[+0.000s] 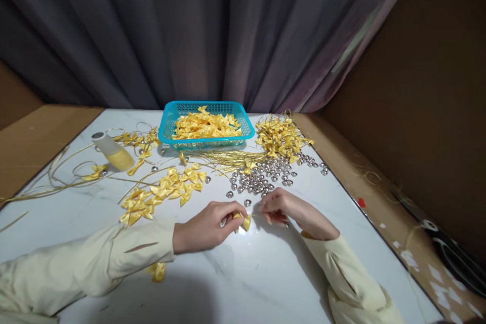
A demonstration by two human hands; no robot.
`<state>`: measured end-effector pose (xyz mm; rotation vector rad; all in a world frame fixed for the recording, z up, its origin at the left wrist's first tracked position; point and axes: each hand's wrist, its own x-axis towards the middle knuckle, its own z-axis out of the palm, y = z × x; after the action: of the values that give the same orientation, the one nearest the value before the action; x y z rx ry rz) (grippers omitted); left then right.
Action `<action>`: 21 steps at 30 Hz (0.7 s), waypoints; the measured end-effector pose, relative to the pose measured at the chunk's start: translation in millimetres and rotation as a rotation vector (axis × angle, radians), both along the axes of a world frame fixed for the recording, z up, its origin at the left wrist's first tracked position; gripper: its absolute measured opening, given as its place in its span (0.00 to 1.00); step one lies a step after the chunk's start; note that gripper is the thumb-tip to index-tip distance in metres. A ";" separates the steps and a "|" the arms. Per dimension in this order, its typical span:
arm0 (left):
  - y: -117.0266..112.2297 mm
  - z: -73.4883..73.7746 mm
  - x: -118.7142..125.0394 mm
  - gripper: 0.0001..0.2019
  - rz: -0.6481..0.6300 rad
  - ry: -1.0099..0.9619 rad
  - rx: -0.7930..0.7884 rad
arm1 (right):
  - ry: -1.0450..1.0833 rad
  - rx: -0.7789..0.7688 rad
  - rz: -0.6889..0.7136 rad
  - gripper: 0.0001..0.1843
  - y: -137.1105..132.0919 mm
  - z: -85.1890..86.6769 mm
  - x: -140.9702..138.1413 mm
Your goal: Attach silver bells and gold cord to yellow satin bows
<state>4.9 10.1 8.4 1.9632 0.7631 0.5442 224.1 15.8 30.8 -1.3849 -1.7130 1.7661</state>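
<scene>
My left hand (212,225) is closed in a pinch on a small yellow ribbon bow (247,222), held just above the white tabletop. To its right, my right hand (279,207) has its fingers curled and pressed together. A thin strand seems to run from the bow toward those fingertips, but what they hold is too small to make out. One silver heart-shaped bead (247,203) lies between the two hands. Beyond my right hand spreads a pile of similar silver heart beads (256,182). Loose yellow bows (170,187) lie beyond my left forearm.
A turquoise basket (163,129) full of yellow bows stands at the back. Right of it is a heap of bows on gold cords (279,136). Gold cords (228,159) lie in front. A bottle of yellow liquid (120,158) sits left. Black-handled scissors (451,255) are far right.
</scene>
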 end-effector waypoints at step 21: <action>6.6 -7.0 4.1 0.28 -0.080 0.116 -0.043 | -0.145 0.048 -0.037 0.14 1.0 2.0 -15.7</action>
<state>8.9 16.7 1.4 1.9896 0.7574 0.3659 208.4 16.8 32.8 -1.5469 -1.7781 1.6296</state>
